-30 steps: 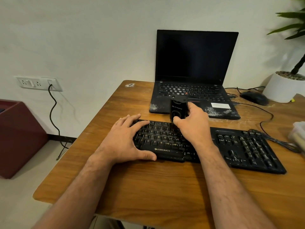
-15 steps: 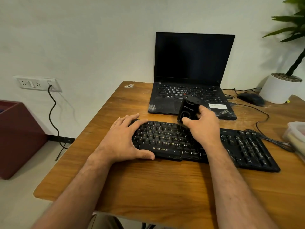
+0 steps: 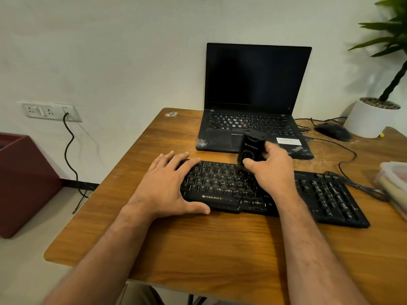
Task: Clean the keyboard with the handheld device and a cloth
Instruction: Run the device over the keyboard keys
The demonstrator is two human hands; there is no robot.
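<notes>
A black dusty keyboard [image 3: 326, 194] lies across the wooden desk [image 3: 198, 245]. My left hand [image 3: 167, 186] lies flat on its left end, fingers straight, thumb along the front edge. My right hand [image 3: 272, 170] grips a small black handheld device [image 3: 251, 148], held upright with its lower end on the upper key rows near the middle. No cloth is in view.
An open black laptop [image 3: 255, 84] stands behind the keyboard, with dust on its palm rest. A black mouse [image 3: 332, 132] and a white plant pot [image 3: 370, 119] sit at the back right. A plastic container [image 3: 394, 181] is at the right edge. Cables run across the right side.
My right hand has moved the device rightward along the upper key rows. The left hand has stayed on the keyboard's left end.
</notes>
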